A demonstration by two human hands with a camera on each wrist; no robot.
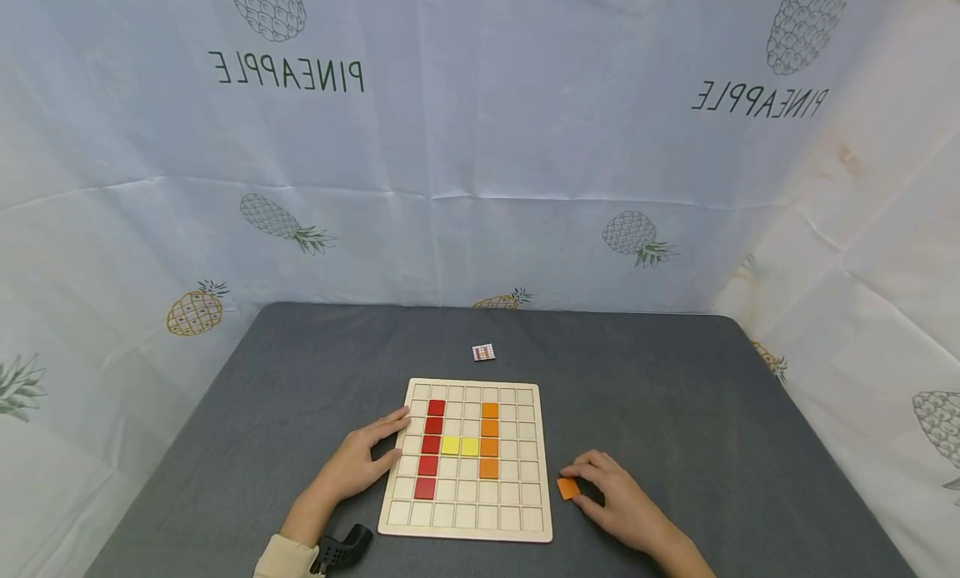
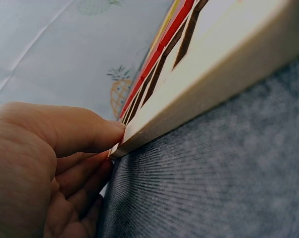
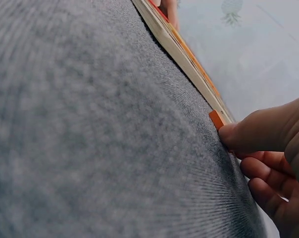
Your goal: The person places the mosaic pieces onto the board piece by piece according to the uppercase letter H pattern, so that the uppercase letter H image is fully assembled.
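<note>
A pale wooden grid board [image 1: 465,516] lies on the dark table. Several red square tiles [image 1: 428,465] form a column on its left side, and several orange tiles [image 1: 489,428] form another further right. Two yellow tiles [image 1: 460,445] join the columns in the middle. My left hand [image 1: 354,465] rests at the board's left edge, its thumb and fingertips touching the rim. Just right of the board, my right hand [image 1: 613,496] pinches a loose orange tile [image 1: 567,488] between thumb and fingers. In the right wrist view this orange tile [image 3: 216,119] shows beyond the thumb tip.
A small card with a printed grid pattern [image 1: 483,352] lies behind the board. The dark grey tabletop [image 1: 660,378] extends around it. A black band [image 1: 343,550] sits at the left wrist. A white cloth with pineapple prints [image 1: 480,145] hangs behind the table.
</note>
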